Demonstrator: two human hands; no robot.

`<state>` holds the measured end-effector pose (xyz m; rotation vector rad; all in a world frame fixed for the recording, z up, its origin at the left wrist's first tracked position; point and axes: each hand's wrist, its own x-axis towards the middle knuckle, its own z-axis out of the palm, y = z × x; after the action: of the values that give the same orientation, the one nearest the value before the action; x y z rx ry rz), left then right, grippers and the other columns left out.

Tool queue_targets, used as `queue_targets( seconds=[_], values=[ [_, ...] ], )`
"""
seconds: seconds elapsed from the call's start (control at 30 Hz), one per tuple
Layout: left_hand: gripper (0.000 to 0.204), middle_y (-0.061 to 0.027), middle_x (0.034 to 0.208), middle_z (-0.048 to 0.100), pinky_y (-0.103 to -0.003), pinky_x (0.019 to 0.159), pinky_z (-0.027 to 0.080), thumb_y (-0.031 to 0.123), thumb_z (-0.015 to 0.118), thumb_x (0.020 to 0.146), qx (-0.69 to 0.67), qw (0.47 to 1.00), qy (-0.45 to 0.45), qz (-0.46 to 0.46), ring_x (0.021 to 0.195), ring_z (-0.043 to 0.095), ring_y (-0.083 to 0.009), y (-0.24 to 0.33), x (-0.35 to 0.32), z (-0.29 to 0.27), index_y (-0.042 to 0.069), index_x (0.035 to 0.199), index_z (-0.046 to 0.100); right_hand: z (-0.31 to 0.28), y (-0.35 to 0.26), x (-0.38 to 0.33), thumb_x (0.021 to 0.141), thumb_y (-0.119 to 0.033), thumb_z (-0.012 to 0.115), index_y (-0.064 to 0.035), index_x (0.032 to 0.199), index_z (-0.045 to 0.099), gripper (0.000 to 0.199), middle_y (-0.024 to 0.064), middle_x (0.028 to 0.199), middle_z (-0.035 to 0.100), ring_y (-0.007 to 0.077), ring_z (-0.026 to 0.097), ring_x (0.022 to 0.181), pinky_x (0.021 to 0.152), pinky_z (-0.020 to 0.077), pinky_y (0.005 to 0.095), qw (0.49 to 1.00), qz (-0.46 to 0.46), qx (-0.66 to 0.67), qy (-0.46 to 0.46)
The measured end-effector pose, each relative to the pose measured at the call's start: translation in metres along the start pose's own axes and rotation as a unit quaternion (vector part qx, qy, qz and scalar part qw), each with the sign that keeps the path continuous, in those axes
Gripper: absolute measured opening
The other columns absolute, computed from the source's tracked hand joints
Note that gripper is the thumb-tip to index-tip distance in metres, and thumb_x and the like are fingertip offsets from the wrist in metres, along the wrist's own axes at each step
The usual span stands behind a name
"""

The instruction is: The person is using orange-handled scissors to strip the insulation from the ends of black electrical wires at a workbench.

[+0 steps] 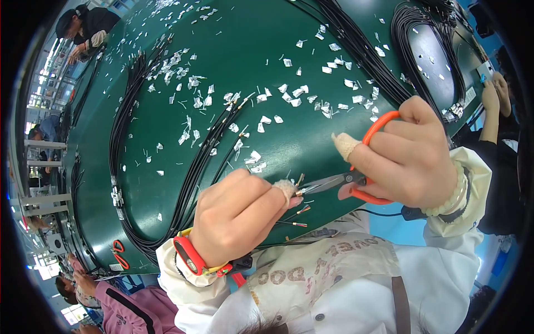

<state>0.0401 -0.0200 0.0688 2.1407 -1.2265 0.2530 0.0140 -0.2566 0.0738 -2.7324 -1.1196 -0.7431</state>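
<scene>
My left hand is closed, pinching the stripped end of a black cable between thumb and forefinger. In my right hand is a pair of scissors with orange handles. Their dark metal blades point left and meet the cable end at my left fingertips; whether they are cutting is too small to tell. Beige finger covers wrap a finger on each hand. Several other cable ends with thin coloured wires stick out below my left fingers. A bundle of black cables lies just beyond my left hand.
Silvery foil scraps lie scattered over the green table. More black cable bundles rest at left and upper right. Red-handled scissors lie near the left edge. Other people work around the table, one in a pink sleeve at lower left.
</scene>
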Motion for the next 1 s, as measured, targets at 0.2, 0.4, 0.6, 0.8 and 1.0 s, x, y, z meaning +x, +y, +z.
queue_targets(
  seconds=[0.2, 0.4, 0.6, 0.8, 1.0],
  values=[
    [0.02, -0.0053, 0.059, 0.049, -0.028, 0.041, 0.033, 0.002, 0.075, 0.055, 0.026, 0.999, -0.019, 0.028, 0.048, 0.045, -0.0183, 0.007, -0.008, -0.001, 0.001, 0.068, 0.059, -0.003, -0.01, -0.006, 0.062, -0.037, 0.066, -0.0033, 0.091, 0.063, 0.045, -0.0032, 0.054, 0.037, 0.0118, 0.036, 0.046, 0.055, 0.0274, 0.0292, 1.0, -0.01, -0.008, -0.008],
    [0.02, -0.0048, 0.059, 0.049, -0.028, 0.04, 0.033, 0.002, 0.075, 0.053, 0.045, 0.998, -0.029, 0.033, 0.048, 0.045, -0.018, 0.011, -0.016, 0.0, 0.001, 0.066, 0.059, -0.01, -0.019, -0.007, 0.064, -0.036, 0.065, -0.0029, 0.091, 0.063, 0.043, -0.0032, 0.053, 0.036, 0.0114, 0.036, 0.046, 0.054, 0.0278, 0.0293, 0.997, -0.032, -0.055, -0.033],
    [0.021, -0.0036, 0.058, 0.048, -0.027, 0.039, 0.032, 0.002, 0.075, 0.053, 0.04, 0.997, -0.034, 0.061, 0.047, 0.044, -0.0168, 0.017, -0.017, -0.003, 0.0, 0.067, 0.059, -0.012, -0.025, -0.01, 0.064, -0.039, 0.066, -0.0026, 0.089, 0.062, 0.044, -0.003, 0.052, 0.038, 0.0121, 0.036, 0.045, 0.052, 0.0281, 0.0287, 0.997, -0.04, -0.047, -0.047],
    [0.021, -0.0026, 0.057, 0.047, -0.027, 0.038, 0.032, 0.001, 0.074, 0.053, 0.05, 0.99, -0.047, 0.123, 0.046, 0.044, -0.0158, 0.021, -0.021, 0.001, 0.0, 0.066, 0.058, -0.017, -0.022, -0.008, 0.056, -0.046, 0.069, -0.0033, 0.084, 0.06, 0.052, -0.0025, 0.052, 0.043, 0.014, 0.037, 0.043, 0.052, 0.0282, 0.0282, 0.977, 0.042, 0.17, -0.12],
    [0.021, -0.0024, 0.057, 0.047, -0.026, 0.038, 0.033, 0.001, 0.074, 0.053, 0.03, 0.994, -0.015, 0.107, 0.046, 0.045, -0.015, 0.018, -0.029, 0.005, -0.001, 0.068, 0.059, -0.025, -0.006, -0.003, 0.061, -0.044, 0.068, -0.0039, 0.084, 0.06, 0.047, -0.0025, 0.052, 0.043, 0.0132, 0.041, 0.043, 0.054, 0.0291, 0.0294, 0.987, -0.035, 0.112, -0.112]
  ],
)
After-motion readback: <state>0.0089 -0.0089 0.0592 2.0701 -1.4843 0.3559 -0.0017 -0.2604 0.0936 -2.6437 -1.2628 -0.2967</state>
